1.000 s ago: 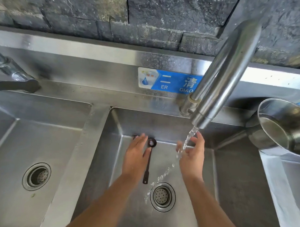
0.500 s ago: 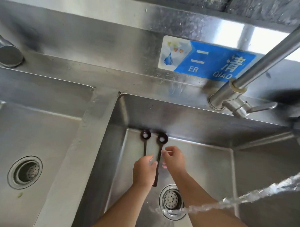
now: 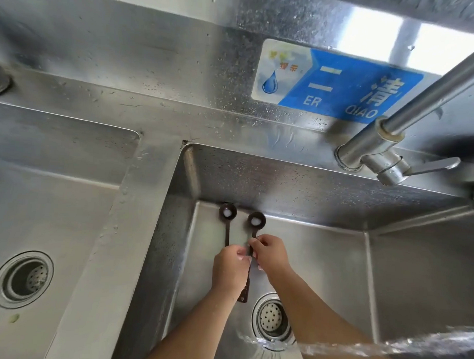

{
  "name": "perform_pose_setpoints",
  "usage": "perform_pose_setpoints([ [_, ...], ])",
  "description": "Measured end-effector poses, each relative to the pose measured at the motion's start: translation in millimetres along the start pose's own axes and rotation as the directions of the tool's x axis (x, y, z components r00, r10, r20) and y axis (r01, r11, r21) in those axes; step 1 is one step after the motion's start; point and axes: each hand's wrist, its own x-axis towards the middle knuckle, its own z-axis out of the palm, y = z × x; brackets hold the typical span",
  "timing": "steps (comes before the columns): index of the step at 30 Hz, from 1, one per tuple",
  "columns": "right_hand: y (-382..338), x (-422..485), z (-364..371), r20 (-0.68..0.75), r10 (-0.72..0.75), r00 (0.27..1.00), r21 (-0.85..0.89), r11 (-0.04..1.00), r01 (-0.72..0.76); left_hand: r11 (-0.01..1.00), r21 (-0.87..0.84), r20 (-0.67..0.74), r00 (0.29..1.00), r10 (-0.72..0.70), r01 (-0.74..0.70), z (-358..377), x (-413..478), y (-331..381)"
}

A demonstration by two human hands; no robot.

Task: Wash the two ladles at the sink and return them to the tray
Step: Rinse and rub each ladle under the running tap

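Note:
Two dark ladles lie side by side on the floor of the middle sink basin (image 3: 321,263), their bowls against the back wall. The left ladle (image 3: 227,212) has its handle running under my left hand (image 3: 230,269). The right ladle (image 3: 256,221) has its handle passing between my two hands, and its end sticks out below my left hand. My right hand (image 3: 272,257) pinches this handle with its fingertips. My left hand's curled fingers meet it at the same spot, and what they grip is hidden.
A stream of water (image 3: 372,348) crosses from the lower right and lands by the drain strainer (image 3: 271,317). The faucet spout (image 3: 427,84) and its lever (image 3: 432,167) stand at the back right. A second basin with a drain (image 3: 22,279) lies to the left.
My head has dropped closer to the basin. Both hands went from rinsing under the tap down to the ladle handles and have closed together there. The ladles themselves have not moved.

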Motion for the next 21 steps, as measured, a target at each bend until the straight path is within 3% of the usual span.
perform_pose_setpoints([
  [14,-6,-69,-42,0.006,-0.14,0.99,0.023,0.99,0.14,1.0,-0.003,0.041,0.999,0.029,-0.029,-19,-77,33],
  [21,-15,-116,-56,0.067,-0.088,0.994,0.074,0.994,0.083,0.954,-0.279,0.076,0.993,-0.089,0.107,-41,-129,42],
])
